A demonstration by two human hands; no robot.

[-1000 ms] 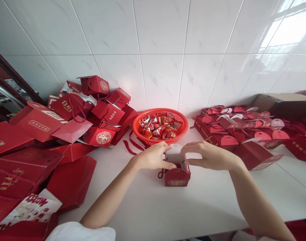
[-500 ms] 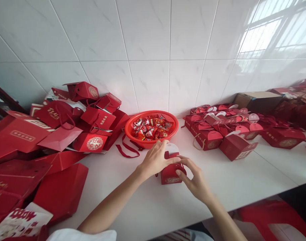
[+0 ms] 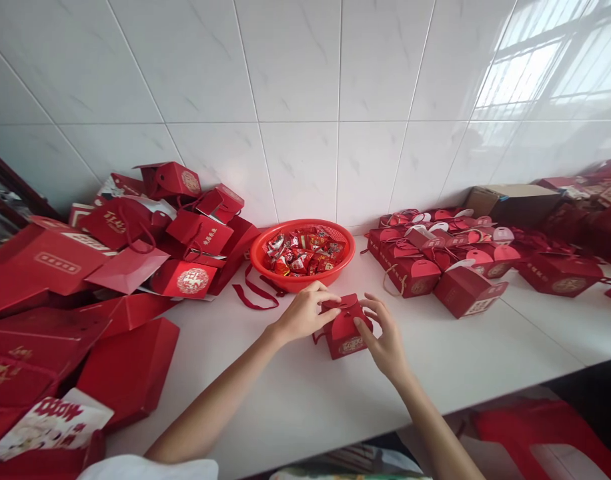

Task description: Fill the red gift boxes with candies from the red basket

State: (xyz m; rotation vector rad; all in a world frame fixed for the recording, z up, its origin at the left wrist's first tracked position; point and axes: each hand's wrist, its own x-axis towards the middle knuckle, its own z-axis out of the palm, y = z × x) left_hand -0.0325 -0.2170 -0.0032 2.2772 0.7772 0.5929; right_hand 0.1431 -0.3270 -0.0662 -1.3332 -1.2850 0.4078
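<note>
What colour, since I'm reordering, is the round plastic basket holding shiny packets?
The basket is orange-red, best seen in the head view.

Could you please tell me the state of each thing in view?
Small red box: upright, flaps folded in; fastening unclear.
Left hand: fingers at the box's top.
Right hand: thumb on the box's front flap.
Basket: holding wrapped sweets.
Ribbon: loose on the table.
Left-side boxes: jumbled in a heap.
Right-side boxes: grouped together.
</note>
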